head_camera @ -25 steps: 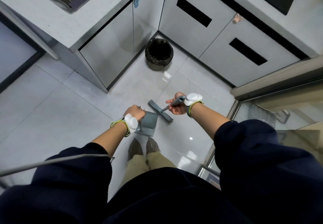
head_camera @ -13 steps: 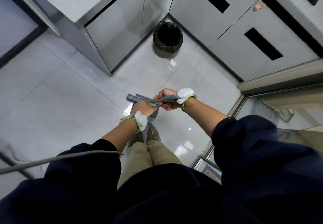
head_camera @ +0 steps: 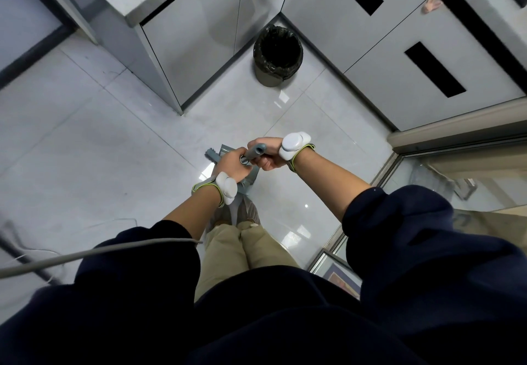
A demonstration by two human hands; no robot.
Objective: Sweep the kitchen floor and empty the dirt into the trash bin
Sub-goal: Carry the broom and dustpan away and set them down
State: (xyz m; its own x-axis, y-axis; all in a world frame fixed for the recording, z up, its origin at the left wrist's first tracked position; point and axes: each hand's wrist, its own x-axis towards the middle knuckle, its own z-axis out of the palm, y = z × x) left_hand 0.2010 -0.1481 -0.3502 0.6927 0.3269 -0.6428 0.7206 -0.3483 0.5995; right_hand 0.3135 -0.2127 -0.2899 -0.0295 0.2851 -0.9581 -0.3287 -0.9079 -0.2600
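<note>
Here, both hands are meeting close together above the floor (head_camera: 85,125): the right hand (head_camera: 266,155) is gripping the grey broom handle (head_camera: 255,151), while the left hand (head_camera: 232,166) is curling around what looks like the dustpan's handle, its grasp partly hidden. Just below the hands, the grey dustpan (head_camera: 247,180) is sitting with the broom head (head_camera: 211,154) peeking out beside it. Well beyond the hands, the black-lined trash bin (head_camera: 277,55) is standing in the cabinet corner.
</note>
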